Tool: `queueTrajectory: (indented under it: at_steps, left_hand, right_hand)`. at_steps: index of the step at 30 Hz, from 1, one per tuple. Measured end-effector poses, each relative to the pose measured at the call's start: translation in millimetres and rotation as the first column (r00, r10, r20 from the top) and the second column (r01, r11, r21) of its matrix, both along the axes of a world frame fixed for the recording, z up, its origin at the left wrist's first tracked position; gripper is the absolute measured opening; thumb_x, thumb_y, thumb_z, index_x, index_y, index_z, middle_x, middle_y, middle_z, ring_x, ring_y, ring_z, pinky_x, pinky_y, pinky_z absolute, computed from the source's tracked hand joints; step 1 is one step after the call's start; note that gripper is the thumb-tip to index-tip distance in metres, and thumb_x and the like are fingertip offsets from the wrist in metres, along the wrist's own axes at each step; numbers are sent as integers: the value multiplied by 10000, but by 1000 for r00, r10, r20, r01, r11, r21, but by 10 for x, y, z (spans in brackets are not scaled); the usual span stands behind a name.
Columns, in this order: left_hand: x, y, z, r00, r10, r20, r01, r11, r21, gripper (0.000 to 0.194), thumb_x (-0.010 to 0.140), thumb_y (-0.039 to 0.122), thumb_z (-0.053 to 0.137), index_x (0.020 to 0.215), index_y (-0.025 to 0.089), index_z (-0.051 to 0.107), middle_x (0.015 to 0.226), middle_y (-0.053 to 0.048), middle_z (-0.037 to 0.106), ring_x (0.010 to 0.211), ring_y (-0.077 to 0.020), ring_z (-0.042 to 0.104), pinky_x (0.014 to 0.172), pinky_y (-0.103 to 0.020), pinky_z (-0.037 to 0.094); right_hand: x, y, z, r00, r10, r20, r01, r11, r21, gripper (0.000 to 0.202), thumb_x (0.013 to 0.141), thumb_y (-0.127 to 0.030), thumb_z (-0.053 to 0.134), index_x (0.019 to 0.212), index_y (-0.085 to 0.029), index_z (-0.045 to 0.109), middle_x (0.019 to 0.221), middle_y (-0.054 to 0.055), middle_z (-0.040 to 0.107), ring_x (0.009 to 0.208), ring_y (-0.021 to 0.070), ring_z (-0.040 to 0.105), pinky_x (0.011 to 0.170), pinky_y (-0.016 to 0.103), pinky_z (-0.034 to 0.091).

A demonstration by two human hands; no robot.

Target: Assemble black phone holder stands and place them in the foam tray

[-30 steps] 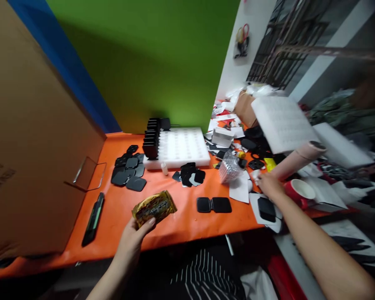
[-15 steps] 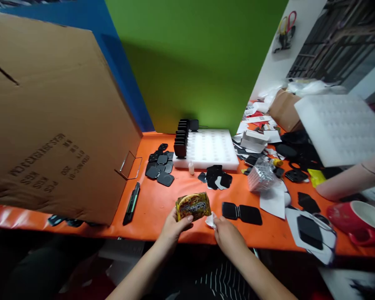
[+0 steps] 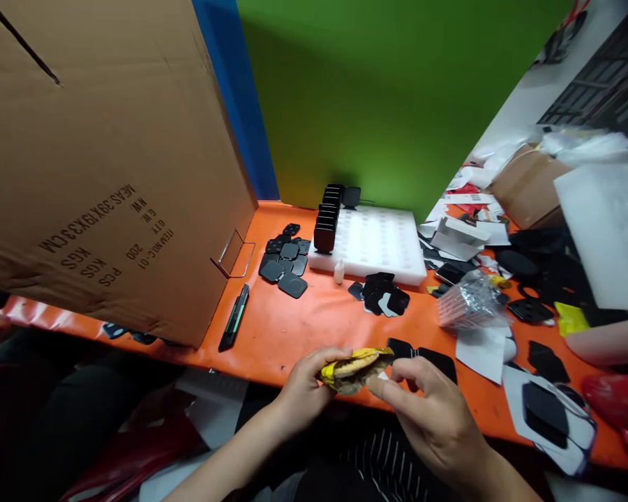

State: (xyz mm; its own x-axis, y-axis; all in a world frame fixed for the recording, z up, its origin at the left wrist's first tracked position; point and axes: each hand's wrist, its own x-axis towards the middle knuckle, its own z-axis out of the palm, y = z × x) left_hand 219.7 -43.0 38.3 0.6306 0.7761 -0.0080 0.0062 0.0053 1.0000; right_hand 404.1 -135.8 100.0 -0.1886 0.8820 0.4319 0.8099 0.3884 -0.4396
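Note:
My left hand [image 3: 310,383] is closed around a yellow snack packet [image 3: 340,373] above the front edge of the orange table. The packet's mouth gapes toward me, and a pale brown, flat piece of food [image 3: 360,362] shows inside. My right hand [image 3: 434,401] is at the packet's right end, thumb and fingers pinched together. A small white scrap, like tissue or torn wrapper, shows at those fingertips. Just behind the right hand lies a black folding two-part pad [image 3: 437,361], partly covered by the fingers.
A large cardboard box [image 3: 109,153] stands at left, beside a box cutter [image 3: 234,317] and a wire stand [image 3: 235,254]. Black pieces [image 3: 285,268] lie near a white foam tray [image 3: 377,240] and a small bottle [image 3: 338,272]. Papers, bubble wrap [image 3: 471,301] and a red mug [image 3: 615,401] crowd the right.
The packet has tilted, so its open end now faces me instead of its printed side. My right hand has risen from beside it to its opening. The view has shifted.

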Motion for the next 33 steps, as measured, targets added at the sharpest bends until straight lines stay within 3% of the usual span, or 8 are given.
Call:
queueTrajectory:
  at_steps: [4, 8, 12, 16, 24, 26, 29, 33]
  left_hand:
    - [-4, 9, -12, 1000, 0, -30, 2, 997, 75, 366, 689, 74, 580, 1017, 229, 624, 1077, -50, 630, 1006, -211, 566, 897, -334, 419]
    - [18, 2, -19, 997, 10, -75, -4, 996, 85, 395, 673, 56, 550, 1036, 200, 604, 988, -44, 649, 886, -198, 600, 788, -292, 465]
    - [48, -15, -26, 996, 16, -90, -7, 995, 95, 378, 681, 83, 559, 1044, 183, 585, 933, -41, 649, 810, -186, 603, 733, -276, 479]
    - [55, -1, -37, 998, 11, -57, -3, 990, 139, 470, 639, -1, 503, 1052, 211, 579, 1028, -36, 625, 925, -192, 579, 828, -295, 453]
    - [25, 76, -46, 1000, 7, 0, -6, 961, 277, 571, 604, -49, 461, 1082, 243, 573, 1111, -43, 586, 1061, -205, 517, 942, -356, 389]
    - [22, 73, -30, 1000, 9, -3, -8, 976, 217, 491, 640, -17, 507, 1057, 229, 585, 1076, -49, 601, 1012, -205, 546, 902, -339, 420]
    - [20, 61, -16, 1000, -1, 11, 1, 1000, 12, 324, 711, 98, 582, 1021, 193, 590, 1011, -68, 626, 926, -208, 586, 825, -316, 460]
    - [30, 79, -72, 996, 32, 77, -19, 985, -172, 269, 719, 164, 619, 984, 170, 578, 945, -65, 648, 857, -200, 606, 767, -296, 474]
  right_hand:
    - [-91, 191, 185, 965, -55, 255, 62, 998, -19, 244, 855, -168, 434, 953, -278, 628, 732, 25, 518, 658, 152, 433, 609, 301, 294]
    - [-115, 312, 254, 891, -28, 453, 50, 998, -36, 207, 863, -206, 427, 850, -245, 630, 677, 23, 522, 645, 162, 405, 624, 324, 239]
    - [-111, 354, 218, 862, -53, 505, 85, 996, -41, 160, 850, -221, 456, 850, -226, 616, 694, 23, 548, 664, 173, 424, 648, 342, 232]
    - [-133, 351, 182, 853, -69, 517, 120, 991, -66, 133, 832, -242, 498, 743, -219, 594, 678, 14, 553, 664, 175, 439, 645, 344, 228]
    - [-241, 322, 122, 869, -95, 485, 125, 992, -30, 136, 816, -169, 477, 732, -218, 573, 654, 4, 554, 640, 173, 442, 635, 347, 223]
    - [-215, 308, 132, 890, -84, 449, 109, 994, -29, 132, 821, -183, 481, 739, -225, 575, 637, -1, 548, 627, 170, 433, 630, 340, 227]
    - [-115, 275, 185, 947, -89, 307, 104, 994, -33, 91, 830, -215, 505, 848, -241, 590, 644, -9, 551, 622, 159, 425, 637, 327, 251]
    - [44, 206, 254, 995, -66, 74, 65, 998, 10, 161, 812, -173, 549, 966, -221, 557, 714, 2, 575, 665, 145, 453, 666, 310, 291]
